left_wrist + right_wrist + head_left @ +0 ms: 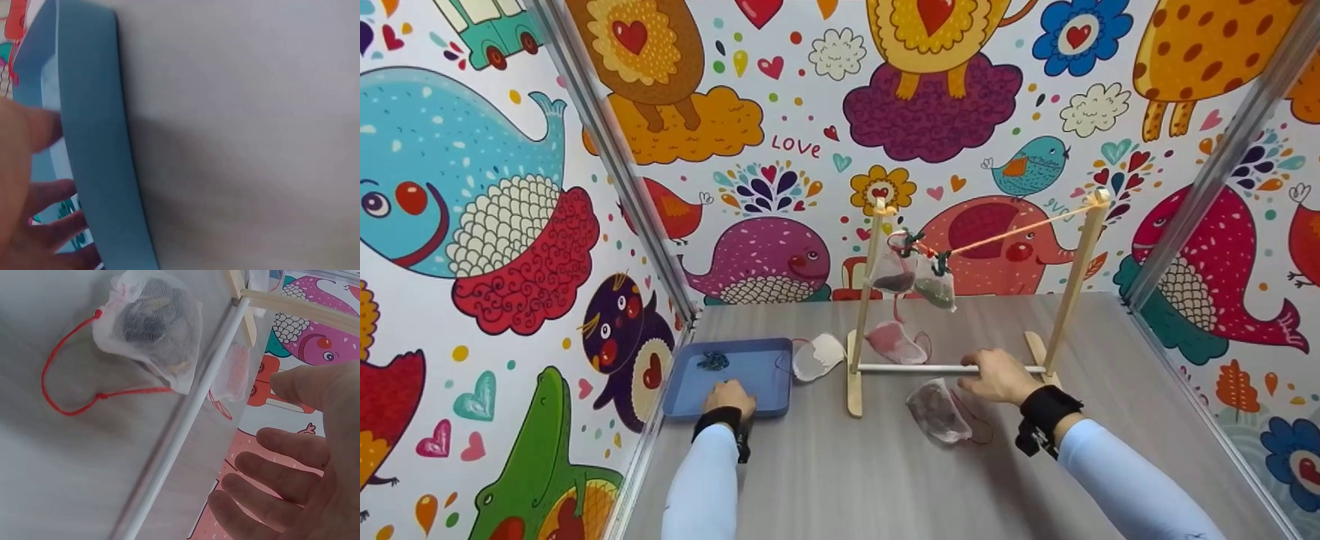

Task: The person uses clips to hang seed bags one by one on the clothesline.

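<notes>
The place was a small booth, closely walled on three sides. Panels printed with whales, birds, hearts and flowers in a nursery style formed the left wall at nine o'clock, the back wall at twelve and the right wall at three. Metal corner rails ran at ten and two o'clock, and a grey, streaked worktop spread towards six. Whether a playroom, classroom or studio housed it could not be told.

Grey table beneath blue tray, wooden stand, three mesh bags
</notes>
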Demonstrator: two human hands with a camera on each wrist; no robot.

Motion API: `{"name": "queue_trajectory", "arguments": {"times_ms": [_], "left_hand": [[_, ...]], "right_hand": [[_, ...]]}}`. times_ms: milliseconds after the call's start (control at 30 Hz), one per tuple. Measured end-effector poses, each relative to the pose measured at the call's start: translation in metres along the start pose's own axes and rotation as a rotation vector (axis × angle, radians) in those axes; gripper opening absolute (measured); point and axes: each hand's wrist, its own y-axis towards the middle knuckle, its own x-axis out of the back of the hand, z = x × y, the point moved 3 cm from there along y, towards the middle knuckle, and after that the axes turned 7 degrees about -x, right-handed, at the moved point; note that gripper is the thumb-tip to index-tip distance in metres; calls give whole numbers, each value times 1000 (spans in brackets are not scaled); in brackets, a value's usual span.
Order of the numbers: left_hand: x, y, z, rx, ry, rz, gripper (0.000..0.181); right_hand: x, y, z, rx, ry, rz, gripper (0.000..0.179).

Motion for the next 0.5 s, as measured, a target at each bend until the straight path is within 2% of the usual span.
{"name": "queue_trajectory", "arguments": {"times_ms": [67, 167, 300, 500], "left_hand": [[-3, 7, -1, 9, -5, -39, 48], [-8, 14, 2, 59, -22, -74, 40], [-15, 16, 4, 112, -41, -96, 35], [-22, 17, 3, 128, -62, -119, 38]], "right_hand": [[1, 1, 2, -4, 1, 7, 39], [3, 1, 4, 4, 6, 15, 38], [2, 0, 1, 8, 12, 30, 37], [-1, -3, -4, -35, -4, 77, 41]]}}
